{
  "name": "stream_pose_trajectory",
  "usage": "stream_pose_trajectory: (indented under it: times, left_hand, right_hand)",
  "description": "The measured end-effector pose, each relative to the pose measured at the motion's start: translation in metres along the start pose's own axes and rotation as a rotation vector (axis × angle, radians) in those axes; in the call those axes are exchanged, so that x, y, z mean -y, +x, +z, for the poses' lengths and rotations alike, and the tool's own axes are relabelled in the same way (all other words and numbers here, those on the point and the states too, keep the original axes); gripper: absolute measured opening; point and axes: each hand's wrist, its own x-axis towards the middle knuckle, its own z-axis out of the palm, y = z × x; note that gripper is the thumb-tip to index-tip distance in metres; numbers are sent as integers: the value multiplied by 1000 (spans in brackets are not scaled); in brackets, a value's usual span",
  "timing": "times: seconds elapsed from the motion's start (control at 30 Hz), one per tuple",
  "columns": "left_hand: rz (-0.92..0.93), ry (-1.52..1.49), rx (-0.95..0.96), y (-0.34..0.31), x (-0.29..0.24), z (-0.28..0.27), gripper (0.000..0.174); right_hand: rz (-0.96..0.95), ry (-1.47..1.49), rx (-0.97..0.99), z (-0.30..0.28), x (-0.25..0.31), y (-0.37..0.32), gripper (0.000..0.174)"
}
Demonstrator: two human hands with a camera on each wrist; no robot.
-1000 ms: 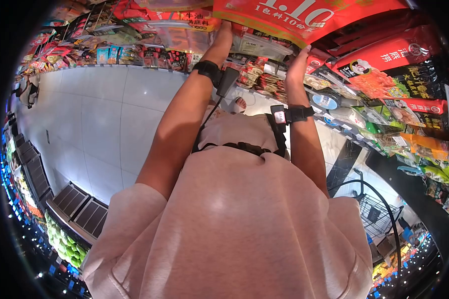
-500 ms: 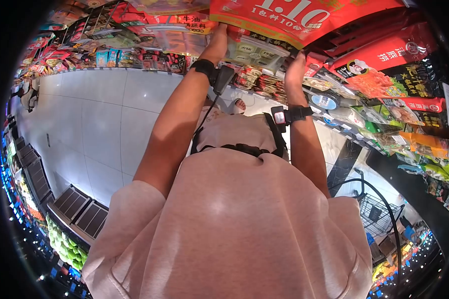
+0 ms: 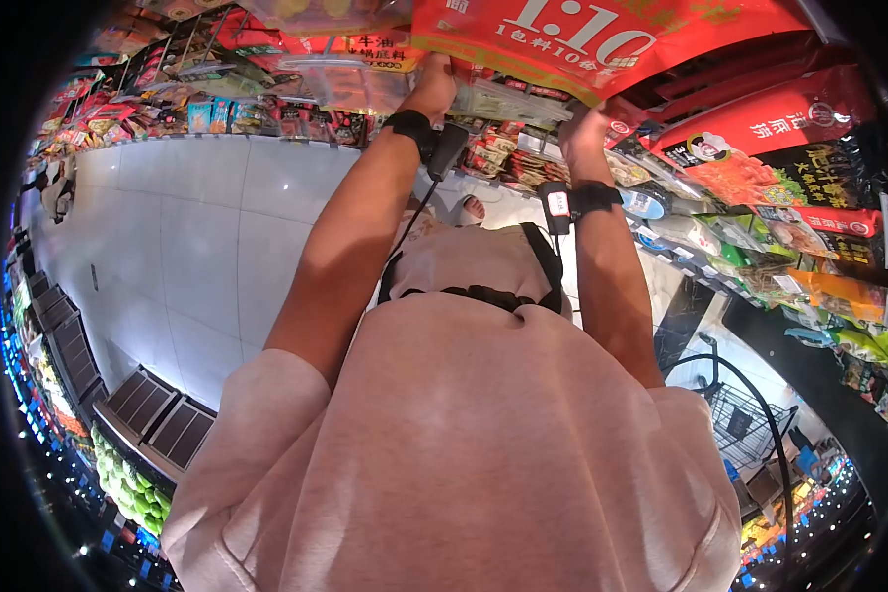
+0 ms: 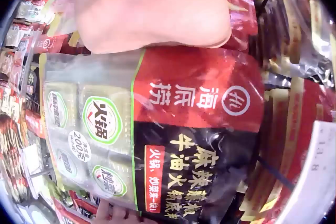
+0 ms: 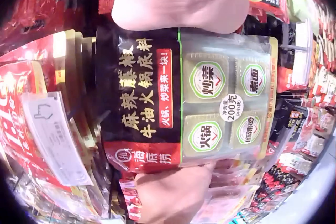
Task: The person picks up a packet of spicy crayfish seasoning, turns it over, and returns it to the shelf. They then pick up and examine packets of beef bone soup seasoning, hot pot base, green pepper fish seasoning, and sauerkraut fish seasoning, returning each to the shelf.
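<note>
A hotpot-seasoning packet, red and black with a clear window showing several pale blocks, fills the middle of the left wrist view (image 4: pixel 157 129) and the right wrist view (image 5: pixel 142 98). It is held between both hands, one at each side edge. My left hand (image 3: pixel 432 89) grips one edge; its palm heel covers that edge in the left wrist view, and its fingertips are hidden. The opposite edge is gripped by my right hand (image 3: pixel 587 136), whose fingers (image 4: pixel 118 213) show at the bottom of the left wrist view. In the head view a large red 1:10 packet (image 3: pixel 602 44) partly covers the held one.
Shelves of hanging bagged goods (image 3: pixel 770 128) run across the front and right side. A price tag (image 5: pixel 58 140) stands out beside red packets. Pale tiled floor (image 3: pixel 197 227) lies to the left, and a wire cart (image 3: pixel 745 419) stands at lower right.
My right hand has swung inward and its wrist has turned. The held packet has tilted, so its front shows less in the head view than half a second ago.
</note>
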Motion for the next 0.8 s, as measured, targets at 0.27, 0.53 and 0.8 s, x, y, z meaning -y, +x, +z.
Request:
stream_pose_trajectory:
  times: [0.27,0.53,0.8]
  left_hand:
    - [-200,-350,1,-8,-13,5,22]
    - [-630,-956,-305,-13,-8,25,28]
    - [-735,-828,-231,-6,-66,7,43]
  right_hand:
    - [201,-182,-219,42,29,-29,51]
    - [157,-45,4,17,11,-16,57]
    - [43,-103,70,35,21,-64,55]
